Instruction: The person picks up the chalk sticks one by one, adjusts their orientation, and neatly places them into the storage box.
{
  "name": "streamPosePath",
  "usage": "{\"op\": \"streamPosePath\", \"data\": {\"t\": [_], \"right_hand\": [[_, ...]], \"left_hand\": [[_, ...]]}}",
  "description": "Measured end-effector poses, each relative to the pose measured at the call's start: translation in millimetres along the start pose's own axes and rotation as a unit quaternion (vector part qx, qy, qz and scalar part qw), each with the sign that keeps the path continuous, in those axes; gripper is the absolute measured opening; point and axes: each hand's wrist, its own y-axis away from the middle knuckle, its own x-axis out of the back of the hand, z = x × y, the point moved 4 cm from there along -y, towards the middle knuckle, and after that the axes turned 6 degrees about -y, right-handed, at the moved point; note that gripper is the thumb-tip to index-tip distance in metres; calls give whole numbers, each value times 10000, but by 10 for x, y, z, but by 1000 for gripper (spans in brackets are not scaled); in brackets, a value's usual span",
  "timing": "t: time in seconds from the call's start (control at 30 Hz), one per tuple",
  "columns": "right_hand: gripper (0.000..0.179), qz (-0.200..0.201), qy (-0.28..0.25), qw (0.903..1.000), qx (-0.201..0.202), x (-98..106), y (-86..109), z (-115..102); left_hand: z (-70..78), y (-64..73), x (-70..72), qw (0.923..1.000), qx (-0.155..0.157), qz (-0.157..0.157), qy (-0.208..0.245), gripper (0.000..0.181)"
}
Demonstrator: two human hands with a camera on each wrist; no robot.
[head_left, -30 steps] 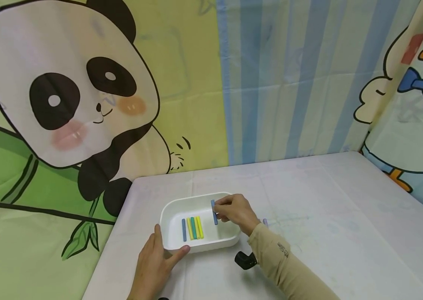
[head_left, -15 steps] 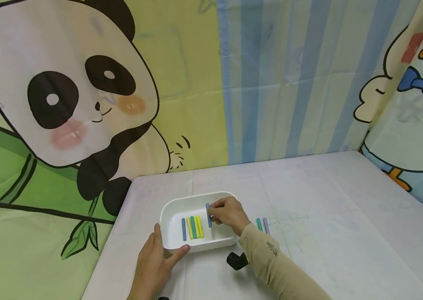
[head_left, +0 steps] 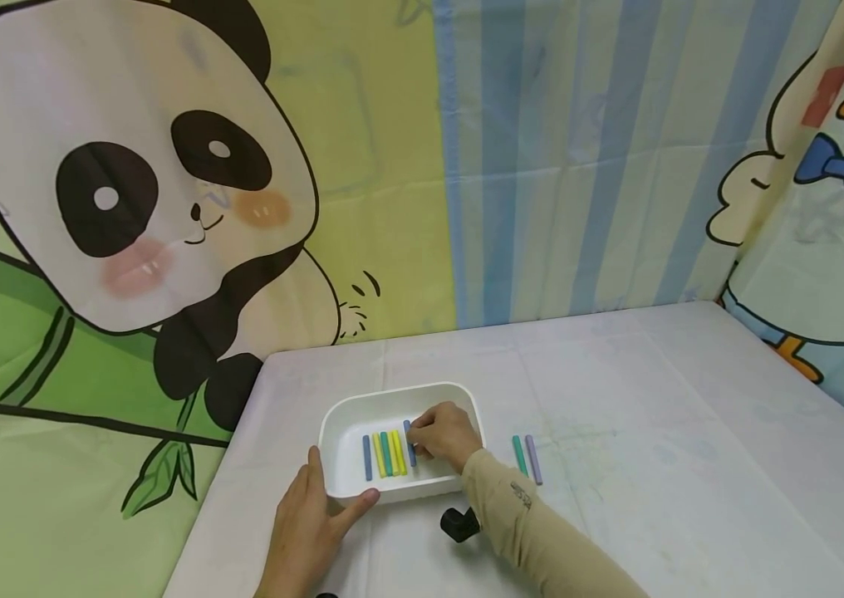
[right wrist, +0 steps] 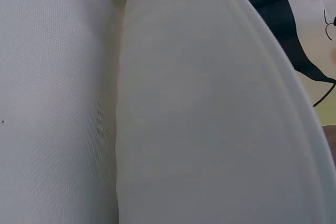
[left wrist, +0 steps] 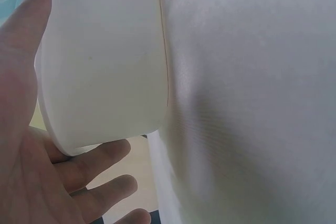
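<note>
One blue stick (head_left: 412,456) is pinched in your right hand (head_left: 448,437) inside the tray (head_left: 362,417), just right of the five-stick row (head_left: 386,454). Your left hand (head_left: 308,517) touches the tray's left end, fingers spread. Your right fingers cover the stick's middle; the right wrist view hides your grip behind the tray's wall.

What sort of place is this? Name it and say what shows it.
Likely a child-themed indoor play or craft corner, though it could be a staged setup: a backdrop printed with a cartoon panda rises behind a white-covered table, where a white tray holds coloured sticks.
</note>
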Motion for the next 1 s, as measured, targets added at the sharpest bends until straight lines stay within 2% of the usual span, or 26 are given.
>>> {"op": "streamPosePath", "data": {"t": [0.27,0.6,1.0], "right_hand": [[4,16,363,9992,186,-37,-18,-1],[6,71,815,9965,166,-106,-107,23],[8,80,880,9960,96,-105,-88,-3]], "left_hand": [[8,0,0,10000,-28,20,19,130],[22,2,11,9999,-89,58,6,129],[37,13,18,10000,-65,28,-11,128]]}}
